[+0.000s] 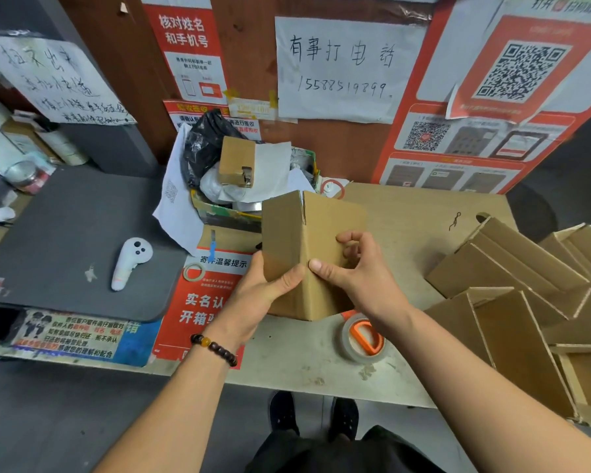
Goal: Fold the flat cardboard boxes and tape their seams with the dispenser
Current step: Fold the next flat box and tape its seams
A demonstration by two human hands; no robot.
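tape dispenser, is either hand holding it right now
No, the tape dispenser lies on the table while the left hand and right hand grip the cardboard box.

A brown cardboard box [297, 254] stood half-opened above the table; the tape dispenser [364, 337] lay below it, flat boxes [512, 285] stacked right.

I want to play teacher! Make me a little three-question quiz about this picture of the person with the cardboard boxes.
1. True or false: both hands hold the cardboard box.
2. Where is the tape dispenser? A) on the table below the right hand B) in the left hand C) on the grey mat
3. Fill in: the stack of flat boxes lies on the person's ____ side.

Key: 1 true; 2 A; 3 right.
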